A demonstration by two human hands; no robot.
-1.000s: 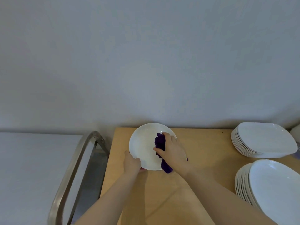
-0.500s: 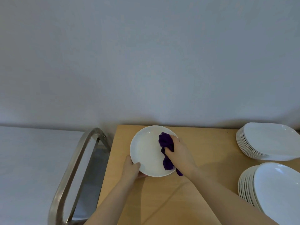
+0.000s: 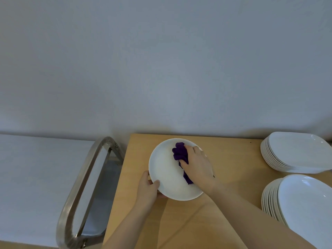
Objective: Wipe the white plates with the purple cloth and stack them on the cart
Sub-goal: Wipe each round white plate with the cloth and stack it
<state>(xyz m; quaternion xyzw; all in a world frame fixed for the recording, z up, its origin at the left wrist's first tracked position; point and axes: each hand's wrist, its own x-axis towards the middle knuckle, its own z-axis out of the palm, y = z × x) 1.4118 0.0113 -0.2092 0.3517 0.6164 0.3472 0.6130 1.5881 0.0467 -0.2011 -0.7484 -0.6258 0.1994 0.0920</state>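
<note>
Left hand (image 3: 147, 188) pinches the round white plate (image 3: 167, 174) by its rim, steadying it over the wooden bench (image 3: 233, 159) while right hand (image 3: 197, 166) presses the bunched purple cloth (image 3: 179, 152), clutched tight, onto it.

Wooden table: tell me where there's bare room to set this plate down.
The wooden table is bare between the round plate and the two plate stacks, far and near, and along the back edge by the wall. The near strip is crossed by both forearms. The right side is crowded. The left hand grips the plate; the right hand presses the purple cloth.
</note>
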